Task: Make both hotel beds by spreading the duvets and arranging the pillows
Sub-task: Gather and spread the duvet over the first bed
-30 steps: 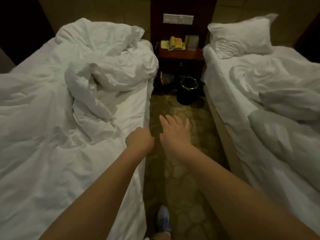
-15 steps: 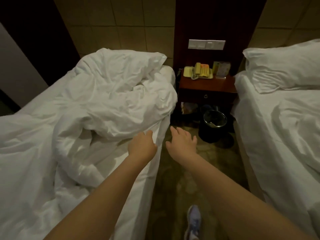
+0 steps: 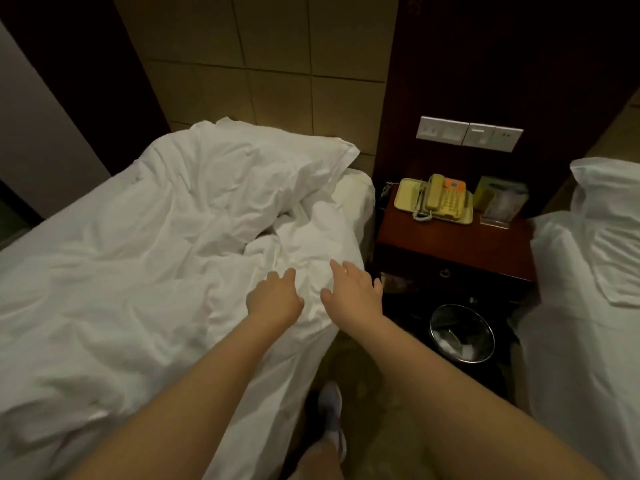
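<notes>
The left bed carries a crumpled white duvet, bunched into folds near its head end. A white pillow leans against the wall at the head of that bed. My left hand and my right hand reach out side by side over the duvet's right edge, fingers extended, holding nothing. Whether they touch the fabric is unclear. The right bed shows at the frame's right edge with a white pillow at its head.
Between the beds stands a dark wooden nightstand with a yellow telephone and a card holder. A black waste bin sits on the floor below it. My shoe is on the patterned carpet in the narrow aisle.
I have walked up the aisle toward the headboard. Both hands moved from over the aisle to above the bunched duvet on the left bed, staying open.
</notes>
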{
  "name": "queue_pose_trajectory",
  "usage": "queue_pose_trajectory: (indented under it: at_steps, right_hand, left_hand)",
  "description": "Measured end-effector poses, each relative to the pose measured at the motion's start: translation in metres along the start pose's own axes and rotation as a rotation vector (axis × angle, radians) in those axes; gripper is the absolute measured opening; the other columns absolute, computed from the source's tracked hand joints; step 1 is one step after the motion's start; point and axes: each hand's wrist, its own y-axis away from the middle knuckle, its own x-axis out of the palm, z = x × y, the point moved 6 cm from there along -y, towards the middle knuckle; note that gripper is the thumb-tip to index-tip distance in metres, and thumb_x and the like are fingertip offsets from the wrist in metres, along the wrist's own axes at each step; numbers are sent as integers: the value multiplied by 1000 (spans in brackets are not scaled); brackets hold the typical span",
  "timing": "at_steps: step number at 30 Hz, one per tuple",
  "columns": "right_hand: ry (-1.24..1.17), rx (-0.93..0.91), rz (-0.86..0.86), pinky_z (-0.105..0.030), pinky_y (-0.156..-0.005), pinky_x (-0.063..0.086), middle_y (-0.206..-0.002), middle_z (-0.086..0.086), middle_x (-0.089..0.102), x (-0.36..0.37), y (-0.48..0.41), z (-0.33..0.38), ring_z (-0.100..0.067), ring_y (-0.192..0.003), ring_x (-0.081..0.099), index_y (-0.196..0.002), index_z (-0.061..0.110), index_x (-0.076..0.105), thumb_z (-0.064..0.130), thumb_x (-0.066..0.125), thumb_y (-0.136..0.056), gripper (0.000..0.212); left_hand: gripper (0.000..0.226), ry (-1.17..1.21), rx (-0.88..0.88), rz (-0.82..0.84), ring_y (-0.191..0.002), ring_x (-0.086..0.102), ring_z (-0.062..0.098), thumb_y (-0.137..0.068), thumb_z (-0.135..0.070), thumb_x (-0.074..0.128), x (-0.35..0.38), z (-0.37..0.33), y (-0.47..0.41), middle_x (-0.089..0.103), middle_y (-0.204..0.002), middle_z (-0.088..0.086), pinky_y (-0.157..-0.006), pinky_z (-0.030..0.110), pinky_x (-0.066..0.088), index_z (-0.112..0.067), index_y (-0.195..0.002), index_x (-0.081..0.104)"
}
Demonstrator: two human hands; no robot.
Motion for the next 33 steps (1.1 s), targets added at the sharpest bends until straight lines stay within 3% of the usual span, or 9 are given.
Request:
queue_pose_trajectory:
  at_steps: [5, 11, 14, 20, 25, 27, 30, 33]
  right_hand:
    - [-8, 60, -2, -51, -115, 15, -151, 0, 31, -8, -150, -47, -26, -137, 29, -149, 24, 23, 33, 40, -97, 56]
    - [-85, 205, 208, -51, -107, 28, -138, -4, 40, 17, -293, -96, -32, -127, 37, -137, 23, 36, 34, 43, -93, 46]
    - [-184, 290, 284, -50, -100, 37, -134, -6, 45, 53, -326, -119, -33, -122, 42, -137, 24, 38, 41, 42, -95, 45]
    - [-240, 301, 379, -44, -99, 38, -142, -8, 40, 110, -379, -146, -30, -127, 39, -148, 25, 23, 35, 43, -97, 56]
    - [-301, 360, 472, -46, -102, 39, -144, -7, 35, 145, -421, -179, -31, -131, 34, -150, 30, 15, 38, 59, -89, 76]
    - [-356, 371, 525, -47, -103, 39, -145, -7, 32, 161, -428, -189, -32, -132, 32, -151, 31, 10, 41, 66, -84, 87]
    - [-465, 379, 626, -47, -104, 37, -147, -7, 27, 189, -425, -199, -35, -133, 29, -151, 33, 4, 54, 71, -76, 103]
    - [-583, 496, 674, -47, -104, 38, -148, -7, 21, 207, -407, -206, -35, -132, 32, -150, 35, 1, 61, 75, -66, 115]
  left_hand:
    - [54, 19, 41, 7, -108, 51, 28, -93, -33, 48, 4, -43, -159, 44, -126, 9, -70, 33, 38, -23, -142, 27]
    - [56, -88, 89, 90, -105, 51, 31, -91, -25, 49, 9, -73, -319, 42, -125, 13, -72, 35, 37, -22, -142, 25]
    - [65, -229, 206, 165, -116, 47, 32, -90, -21, 48, 22, -88, -374, 37, -135, 13, -83, 40, 40, -22, -147, 18]
    - [88, -514, 460, 318, -139, 22, 30, -84, -46, 63, 87, -121, -450, 21, -151, 12, -105, 44, 33, -21, -150, 11]
    - [100, -597, 586, 384, -146, 3, 30, -81, -74, 44, 138, -154, -502, 5, -159, 12, -115, 49, 14, -21, -152, -3]
    - [102, -675, 604, 394, -146, 7, 30, -78, -78, 41, 152, -157, -521, 10, -158, 11, -115, 52, 13, -22, -152, -1]
    - [105, -742, 572, 515, -133, 36, 32, -73, -81, 46, 173, -144, -536, 38, -145, 11, -108, 48, 29, -21, -151, 7]
    - [104, -629, 451, 685, -124, 48, 32, -73, -72, 58, 182, -125, -530, 48, -138, 11, -103, 42, 38, -22, -150, 8]
